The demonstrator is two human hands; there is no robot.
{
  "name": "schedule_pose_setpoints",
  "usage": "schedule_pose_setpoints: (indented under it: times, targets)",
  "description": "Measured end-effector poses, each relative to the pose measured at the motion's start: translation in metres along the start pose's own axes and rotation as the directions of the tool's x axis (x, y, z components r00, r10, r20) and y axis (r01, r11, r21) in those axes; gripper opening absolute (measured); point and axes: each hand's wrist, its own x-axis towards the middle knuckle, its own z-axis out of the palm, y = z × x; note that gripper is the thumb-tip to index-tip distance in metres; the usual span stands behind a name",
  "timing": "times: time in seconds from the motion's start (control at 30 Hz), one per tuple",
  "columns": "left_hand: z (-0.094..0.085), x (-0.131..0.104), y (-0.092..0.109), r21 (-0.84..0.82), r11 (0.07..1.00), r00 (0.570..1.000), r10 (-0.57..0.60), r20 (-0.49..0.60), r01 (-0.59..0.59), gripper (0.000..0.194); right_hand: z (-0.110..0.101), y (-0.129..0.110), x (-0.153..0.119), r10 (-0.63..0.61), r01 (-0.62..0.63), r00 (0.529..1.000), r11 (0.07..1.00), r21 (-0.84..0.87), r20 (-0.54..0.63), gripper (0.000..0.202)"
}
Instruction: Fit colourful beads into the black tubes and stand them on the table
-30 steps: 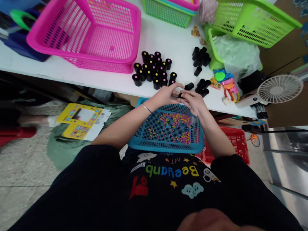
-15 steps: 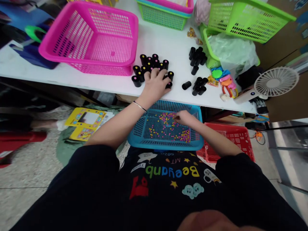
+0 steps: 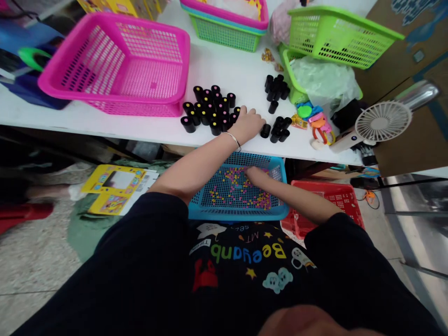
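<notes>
On the white table stands a cluster of short black cylinders [image 3: 210, 106], several with a pink or yellow dot on top. My left hand [image 3: 248, 125] is over the table at the cluster's right edge, fingers stretched forward and apart. Just beyond its fingertips lies a single black cylinder [image 3: 265, 130]; whether they touch cannot be made out. Below the table edge, my right hand [image 3: 257, 178] reaches down into a blue mesh basket [image 3: 238, 215], among small pink and yellow pieces [image 3: 259, 200]. Its fingers point down and are hidden, as is anything in them.
More black cylinders [image 3: 276, 87] stand in groups to the right. A pink basket [image 3: 115, 100] is at the left, green baskets [image 3: 336, 39] at the right. A handheld fan [image 3: 381, 121] lies near the right edge. A red basket [image 3: 322, 189] is below the table.
My left hand has moved right, off the dotted cluster, toward the lone cylinder. My right hand has gone lower into the loose pieces. The view has shifted slightly.
</notes>
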Motion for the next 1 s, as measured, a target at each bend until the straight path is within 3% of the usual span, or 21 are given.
schedule_pose_setpoints:
  times: [0.13, 0.2, 0.3, 0.43, 0.57, 0.7, 0.77, 0.87, 0.93, 1.0]
  targets:
    - [-0.001, -0.007, 0.0, 0.016, 1.0, 0.998, 0.009, -0.068, -0.008, 0.055, -0.005, 0.0, -0.008, 0.028, -0.028, 1.0, 0.999, 0.02, 0.01, 0.029]
    - [-0.005, -0.012, 0.004, 0.005, 0.996, 0.995, 0.085, -0.044, -0.084, 0.058, -0.007, 0.0, -0.012, 0.03, -0.03, 1.0, 0.999, 0.037, 0.009, 0.028]
    - [-0.009, -0.018, 0.008, 0.023, 0.985, 0.985, 0.17, 0.026, -0.171, 0.05, -0.01, -0.001, -0.015, 0.039, -0.039, 0.999, 0.997, 0.065, 0.004, 0.024]
    - [-0.008, -0.026, 0.008, 0.042, 0.988, 0.989, 0.148, -0.029, -0.147, 0.035, -0.011, 0.0, -0.012, 0.053, -0.052, 0.999, 0.992, 0.118, -0.007, 0.016]
    - [-0.008, -0.032, 0.001, -0.091, 0.989, 0.993, 0.12, -0.01, -0.12, 0.029, -0.014, 0.003, -0.013, 0.026, -0.014, 0.998, 0.98, 0.197, -0.059, 0.021]
    - [-0.007, -0.051, -0.006, -0.346, 0.937, 0.999, 0.052, -0.017, -0.055, 0.051, -0.029, 0.008, -0.032, -0.026, 0.085, 0.983, 0.942, 0.325, -0.182, 0.03]
    - [-0.004, -0.064, -0.008, -0.414, 0.909, 0.999, 0.029, -0.041, -0.044, 0.055, -0.04, 0.014, -0.045, 0.021, 0.159, 0.942, 0.851, 0.501, -0.335, 0.022]
    - [0.004, -0.077, -0.011, -0.476, 0.877, 0.995, 0.023, -0.094, -0.065, 0.044, -0.057, 0.021, -0.054, 0.245, 0.276, 0.81, 0.642, 0.715, -0.532, 0.015]
    - [0.009, -0.08, -0.013, -0.525, 0.847, 0.99, 0.008, -0.141, -0.082, 0.036, -0.065, 0.023, -0.05, 0.371, 0.333, 0.718, 0.559, 0.759, -0.589, 0.017]
    - [0.014, -0.08, -0.017, -0.575, 0.814, 0.987, -0.011, -0.163, -0.086, 0.033, -0.069, 0.023, -0.042, 0.426, 0.356, 0.679, 0.521, 0.776, -0.598, 0.018]
